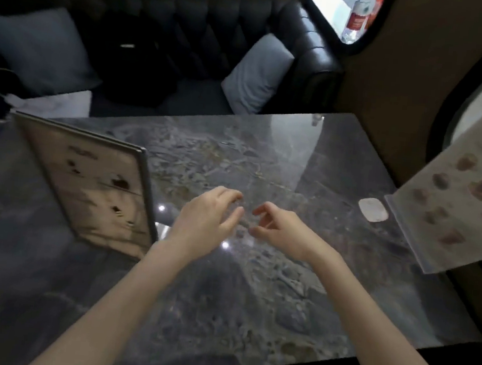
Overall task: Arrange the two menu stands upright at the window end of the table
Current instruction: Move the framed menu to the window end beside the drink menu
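hands: left hand (210, 217) and right hand (276, 230) loose, holding nothing | framed stand (86, 185) left of fingers, upright | clear stand (453, 197) right of fingers, by window | likely both placed

Left hand (207, 217), right hand (276, 230) empty above table (281, 304), menu stands (92, 185) flanking

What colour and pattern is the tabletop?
The tabletop is dark grey, marble-like stone with paler veins, glossy; the head view shows it.
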{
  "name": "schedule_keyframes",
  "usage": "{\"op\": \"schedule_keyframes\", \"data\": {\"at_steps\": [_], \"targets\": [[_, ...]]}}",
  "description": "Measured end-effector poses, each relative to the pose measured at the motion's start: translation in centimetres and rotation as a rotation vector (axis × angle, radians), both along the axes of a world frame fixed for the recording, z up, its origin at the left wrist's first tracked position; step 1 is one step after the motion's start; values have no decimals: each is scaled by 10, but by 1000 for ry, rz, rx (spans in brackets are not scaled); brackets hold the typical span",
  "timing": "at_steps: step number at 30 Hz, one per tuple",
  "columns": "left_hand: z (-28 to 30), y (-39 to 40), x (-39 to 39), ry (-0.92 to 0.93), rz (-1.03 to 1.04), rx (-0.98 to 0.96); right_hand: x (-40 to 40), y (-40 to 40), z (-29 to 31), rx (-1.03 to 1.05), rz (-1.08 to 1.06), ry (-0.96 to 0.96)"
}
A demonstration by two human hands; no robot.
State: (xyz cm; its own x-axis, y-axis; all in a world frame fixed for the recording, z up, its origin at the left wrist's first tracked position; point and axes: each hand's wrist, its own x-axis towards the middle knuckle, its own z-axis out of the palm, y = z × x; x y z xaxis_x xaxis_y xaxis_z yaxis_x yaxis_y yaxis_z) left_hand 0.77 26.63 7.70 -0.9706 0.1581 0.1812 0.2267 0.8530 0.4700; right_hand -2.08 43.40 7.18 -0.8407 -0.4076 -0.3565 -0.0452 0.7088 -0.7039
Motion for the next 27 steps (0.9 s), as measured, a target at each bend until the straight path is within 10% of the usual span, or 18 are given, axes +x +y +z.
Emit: {"op": "schedule_keyframes", "data": {"at_steps": [8, 18, 24, 27], "targets": [[-33, -112, 47, 623, 224, -56, 21, -122, -20, -121, 46, 106], [-83, -222, 34, 45, 704, 139, 37, -193, -59, -295, -118, 37], [-94, -260, 10, -230, 694, 1059, 40, -194, -70, -240, -123, 19], [-93, -268, 9, -272, 651, 1229, 37, -192, -69, -244, -119, 16]]}}
